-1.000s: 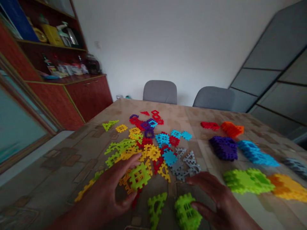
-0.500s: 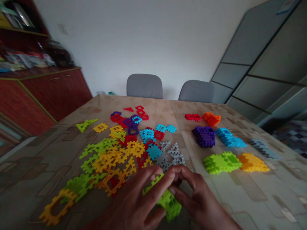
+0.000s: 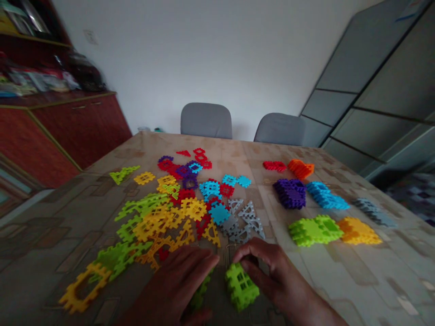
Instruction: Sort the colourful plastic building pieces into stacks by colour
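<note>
My right hand (image 3: 272,267) curls fingertips against the green stack (image 3: 242,290), at half past five on the worktop (image 3: 340,283); pinching or not, I can't tell. My left hand (image 3: 180,276) hides its grip. Probably light, stiff plastic: I'd grip opposite toothed edges.

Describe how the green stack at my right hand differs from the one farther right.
The near stack has your right hand at its edge; the far stack is untouched. The near stack is compact; the far stack spreads wider sideways. Both are bright green with notched edges.
</note>
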{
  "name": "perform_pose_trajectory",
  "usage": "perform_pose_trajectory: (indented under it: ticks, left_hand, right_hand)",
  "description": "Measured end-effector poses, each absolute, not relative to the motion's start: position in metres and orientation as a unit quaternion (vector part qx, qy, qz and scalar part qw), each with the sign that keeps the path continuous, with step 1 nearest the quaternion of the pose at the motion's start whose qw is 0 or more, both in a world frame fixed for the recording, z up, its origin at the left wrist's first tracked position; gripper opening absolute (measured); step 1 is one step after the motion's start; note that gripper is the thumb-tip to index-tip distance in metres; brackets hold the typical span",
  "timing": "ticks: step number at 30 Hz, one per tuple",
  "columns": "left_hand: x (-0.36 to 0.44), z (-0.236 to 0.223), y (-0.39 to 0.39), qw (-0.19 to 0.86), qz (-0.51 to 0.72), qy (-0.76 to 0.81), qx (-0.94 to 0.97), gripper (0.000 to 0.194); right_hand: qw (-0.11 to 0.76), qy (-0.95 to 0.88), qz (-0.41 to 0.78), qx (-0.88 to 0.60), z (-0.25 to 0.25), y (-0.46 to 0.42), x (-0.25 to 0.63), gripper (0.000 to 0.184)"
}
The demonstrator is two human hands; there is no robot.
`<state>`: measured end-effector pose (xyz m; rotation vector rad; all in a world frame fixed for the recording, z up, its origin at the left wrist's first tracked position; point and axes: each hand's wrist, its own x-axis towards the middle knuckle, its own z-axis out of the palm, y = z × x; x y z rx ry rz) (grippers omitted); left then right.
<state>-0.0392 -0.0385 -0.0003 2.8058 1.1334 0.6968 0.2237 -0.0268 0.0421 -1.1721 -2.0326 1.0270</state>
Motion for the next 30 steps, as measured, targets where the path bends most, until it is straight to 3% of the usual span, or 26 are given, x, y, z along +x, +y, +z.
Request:
perform_pose_trajectory:
  ticks: [4,9,15,21,27,30]
  left_hand:
    - [-0.039,-0.002,-0.041,0.030,0.205,0.365,0.908,0.071]
    - [-0.045,0.004,-0.038,0.024,0.215,0.384,0.897,0.053]
    - [-0.127,0.022,0.012,0.046,0.225,0.544,0.807,0.043]
    - [-0.219,0.010,0.054,0.133,0.171,0.559,0.800,0.050]
    - [-0.222,0.000,0.046,0.164,0.157,0.544,0.808,0.060]
    - [-0.221,0.001,0.039,0.181,0.147,0.532,0.814,0.055]
  right_hand:
    - [0.289,-0.785,0.320,-0.444,0.039,-0.023,0.228,0.012]
    - [0.254,-0.817,0.291,-0.428,0.047,-0.020,0.243,0.022]
    - [0.174,-0.851,0.305,-0.391,0.039,-0.026,0.266,0.067]
    - [0.190,-0.852,0.263,-0.411,0.022,-0.016,0.267,0.051]
    - [0.228,-0.862,0.275,-0.360,0.025,-0.017,0.267,0.055]
    - [0.231,-0.862,0.278,-0.354,0.016,-0.019,0.268,0.050]
